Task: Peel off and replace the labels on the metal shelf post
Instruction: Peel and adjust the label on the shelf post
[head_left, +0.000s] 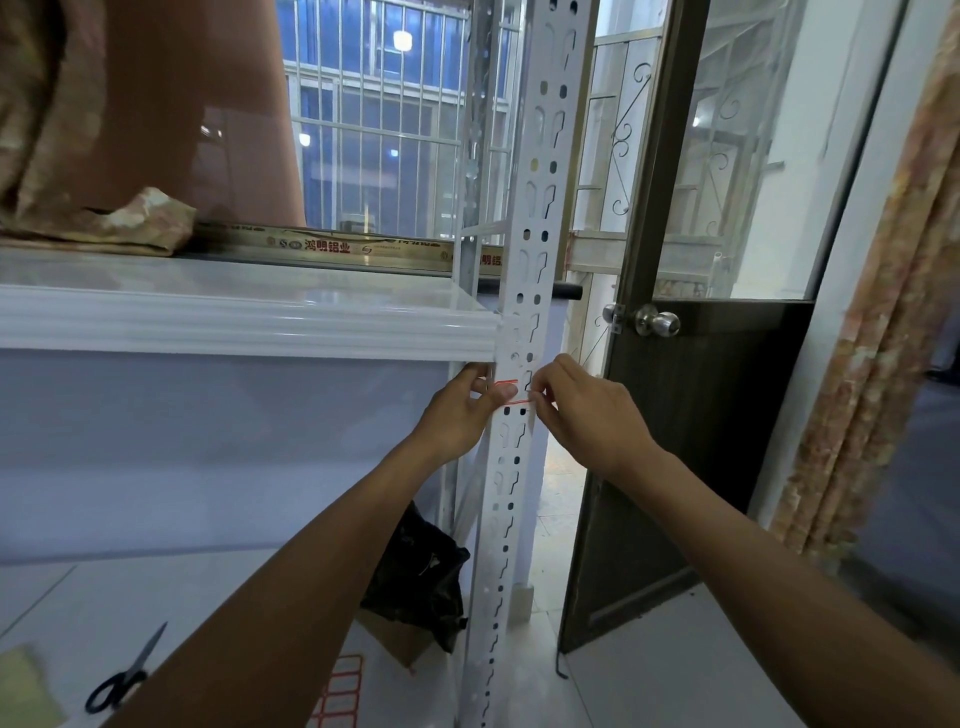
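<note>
A white perforated metal shelf post (524, 291) runs from top to bottom through the middle of the view. A small white label with a red border (515, 393) sits on the post just below the upper shelf. My left hand (462, 410) is at the post's left side, its thumb pressed on the label's left part. My right hand (582, 410) is at the right side, its fingertips pinching the label's right edge. The hands hide much of the label.
A white shelf board (249, 325) meets the post at left. On the lower shelf lie black scissors (124, 675) and a sheet of red-bordered labels (340, 688). A dark bag (421, 577) sits behind the post. A dark door (691, 457) with a knob stands open at right.
</note>
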